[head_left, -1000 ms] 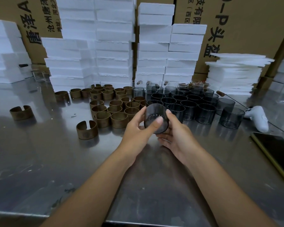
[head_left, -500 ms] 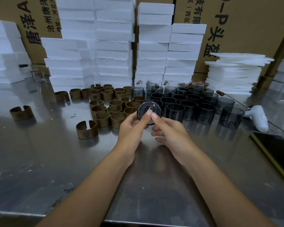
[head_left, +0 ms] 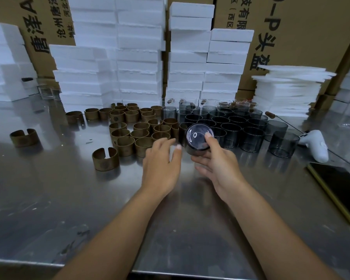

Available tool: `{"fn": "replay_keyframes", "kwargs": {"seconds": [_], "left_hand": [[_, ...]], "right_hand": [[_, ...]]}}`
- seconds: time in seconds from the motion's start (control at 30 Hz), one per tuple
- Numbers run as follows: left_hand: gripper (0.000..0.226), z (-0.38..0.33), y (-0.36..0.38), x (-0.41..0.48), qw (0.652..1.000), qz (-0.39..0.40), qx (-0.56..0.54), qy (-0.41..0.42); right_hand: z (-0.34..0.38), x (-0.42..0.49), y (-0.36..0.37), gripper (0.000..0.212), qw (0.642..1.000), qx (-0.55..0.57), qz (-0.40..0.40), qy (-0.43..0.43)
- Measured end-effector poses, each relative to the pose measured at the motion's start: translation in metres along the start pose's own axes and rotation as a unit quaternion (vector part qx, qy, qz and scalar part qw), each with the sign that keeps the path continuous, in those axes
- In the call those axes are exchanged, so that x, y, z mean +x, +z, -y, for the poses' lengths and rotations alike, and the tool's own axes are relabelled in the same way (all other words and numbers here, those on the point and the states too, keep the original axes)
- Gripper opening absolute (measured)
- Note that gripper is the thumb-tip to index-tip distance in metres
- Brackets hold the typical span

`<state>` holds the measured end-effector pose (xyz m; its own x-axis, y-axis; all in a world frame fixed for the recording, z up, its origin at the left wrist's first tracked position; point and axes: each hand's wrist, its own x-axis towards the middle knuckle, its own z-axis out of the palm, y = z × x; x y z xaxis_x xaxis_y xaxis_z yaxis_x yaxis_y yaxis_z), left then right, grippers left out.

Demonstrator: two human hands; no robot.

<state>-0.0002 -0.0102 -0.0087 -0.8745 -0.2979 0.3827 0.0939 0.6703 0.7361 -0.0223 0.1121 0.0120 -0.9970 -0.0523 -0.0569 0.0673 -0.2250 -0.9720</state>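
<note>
Head, right hand (head_left: 218, 164) grips cup (head_left: 197, 138) at edge

A smoky glass cup (head_left: 196, 138) in the right hand (head_left: 220, 168), open left hand (head_left: 162, 168) just beside it, near brown rings (head_left: 125, 143).

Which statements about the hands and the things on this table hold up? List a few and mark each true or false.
1. The right hand holds a smoked glass cup with its base turned toward the camera. True.
2. The left hand pinches a brass ring. False: it holds nothing, and its fingers are stretched out beside the brass rings.
3. A phone lies flat at the right edge of the steel table. True.
4. The white controller lies among the brass rings. False: it lies to the right of the standing glass cups, far from the rings.
</note>
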Motion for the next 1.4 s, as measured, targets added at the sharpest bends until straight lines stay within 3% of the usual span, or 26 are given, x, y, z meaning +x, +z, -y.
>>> {"fn": "replay_keyframes", "kwargs": {"seconds": [0.13,0.37,0.73,0.9,1.0,1.27,1.4], "left_hand": [[0.06,0.011,-0.001,0.001,0.982,0.031,0.181,-0.047],[0.061,0.016,-0.009,0.006,0.969,0.009,0.239,-0.065],[0.017,0.014,-0.009,-0.001,0.986,-0.088,0.14,0.007],[0.006,0.004,-0.008,0.004,0.988,-0.122,-0.085,0.046],[0.012,-0.003,-0.006,0.003,0.979,-0.11,-0.157,0.067],[0.027,-0.004,-0.001,-0.004,0.961,-0.133,-0.106,0.216],[0.02,-0.007,0.001,-0.007,0.947,-0.168,-0.102,0.255]], "right_hand": [[0.001,-0.001,0.001,0.029,1.0,0.003,0.001,0.011],[-0.001,-0.002,0.0,0.029,1.0,-0.006,0.023,0.014],[-0.003,0.001,-0.001,0.032,1.0,-0.015,0.021,0.009],[-0.005,0.003,-0.001,0.034,0.999,-0.04,-0.001,-0.015],[-0.006,0.002,-0.001,0.033,0.999,-0.033,0.007,-0.01],[0.0,0.002,-0.003,0.019,0.979,0.149,0.101,0.095],[0.0,0.003,-0.002,0.018,0.969,0.188,0.116,0.109]]}}
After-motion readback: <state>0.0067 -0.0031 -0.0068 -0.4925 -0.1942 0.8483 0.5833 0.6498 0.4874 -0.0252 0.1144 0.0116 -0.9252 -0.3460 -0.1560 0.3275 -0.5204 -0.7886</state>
